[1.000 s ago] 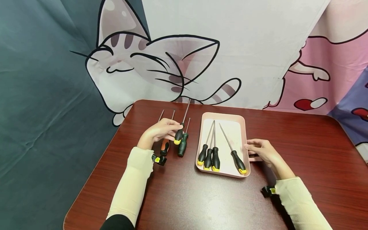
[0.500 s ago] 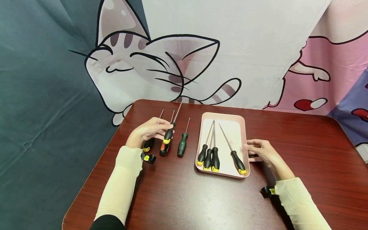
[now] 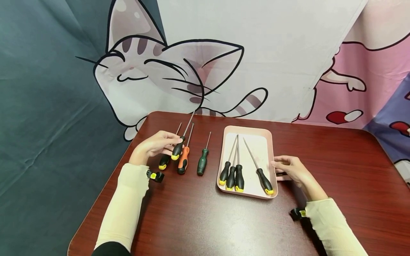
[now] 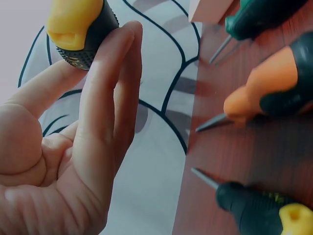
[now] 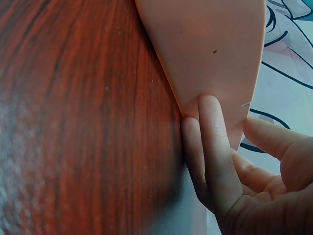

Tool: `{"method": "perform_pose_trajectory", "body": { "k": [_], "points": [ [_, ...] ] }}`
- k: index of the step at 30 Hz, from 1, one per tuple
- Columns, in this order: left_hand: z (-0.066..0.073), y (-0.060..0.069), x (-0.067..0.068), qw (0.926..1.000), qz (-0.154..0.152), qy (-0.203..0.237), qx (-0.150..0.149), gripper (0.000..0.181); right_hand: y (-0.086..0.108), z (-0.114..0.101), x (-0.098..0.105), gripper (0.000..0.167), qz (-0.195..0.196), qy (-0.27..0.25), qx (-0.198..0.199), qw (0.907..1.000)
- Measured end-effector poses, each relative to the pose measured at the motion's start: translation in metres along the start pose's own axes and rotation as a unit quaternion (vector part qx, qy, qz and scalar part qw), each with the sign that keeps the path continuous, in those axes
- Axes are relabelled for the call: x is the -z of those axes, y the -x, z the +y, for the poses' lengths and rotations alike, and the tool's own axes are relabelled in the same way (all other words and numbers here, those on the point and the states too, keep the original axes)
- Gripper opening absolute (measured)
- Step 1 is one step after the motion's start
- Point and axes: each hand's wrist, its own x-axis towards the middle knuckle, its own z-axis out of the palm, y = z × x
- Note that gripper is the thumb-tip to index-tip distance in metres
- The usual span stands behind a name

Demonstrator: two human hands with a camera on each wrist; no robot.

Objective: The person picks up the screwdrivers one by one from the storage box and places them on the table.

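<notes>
In the head view my left hand (image 3: 160, 144) pinches a screwdriver (image 3: 178, 147) with a black and yellow handle, its shaft pointing away. The left wrist view shows that yellow handle end (image 4: 73, 27) at the fingertips. Below and beside the hand lie another black-yellow screwdriver (image 3: 164, 161), partly hidden, an orange-black screwdriver (image 3: 183, 159) and a green one (image 3: 203, 161). My right hand (image 3: 293, 169) touches the right side of a pink tray (image 3: 273, 156). In the right wrist view straight fingers (image 5: 215, 142) lie against its outer wall, with the thumb at the rim.
Several black-yellow screwdrivers lie in the tray, a group at its left and one screwdriver (image 3: 264, 181) apart at its right. The red-brown table (image 3: 192, 217) ends at a cat-printed curtain (image 3: 179, 71) behind.
My left hand has carried the screwdriver leftward, off the green one and past the orange one, uncovering the orange handle. The right hand stays at the tray's side.
</notes>
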Motion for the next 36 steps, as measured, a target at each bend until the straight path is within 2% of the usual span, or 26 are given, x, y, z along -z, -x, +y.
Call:
{"method": "perform_pose_trajectory", "body": {
  "k": [7,19,26,36],
  "points": [
    [-0.004,0.007,0.014,0.9999,-0.004,0.004,-0.009,0.043,0.0,0.001,0.0,0.054,-0.002,-0.002,0.002,1.0],
    [-0.012,0.021,0.039,0.9998,0.01,0.013,-0.007,0.047,0.0,0.001,0.001,0.054,-0.001,-0.002,0.002,1.0],
    [-0.015,0.029,0.051,0.9996,0.022,0.016,-0.01,0.032,-0.001,0.001,0.001,0.053,0.003,0.001,0.001,1.0],
    [-0.023,0.036,0.068,0.9992,0.038,0.013,0.005,0.026,0.0,0.001,0.001,0.053,0.002,0.003,0.003,1.0]
  ]
}}
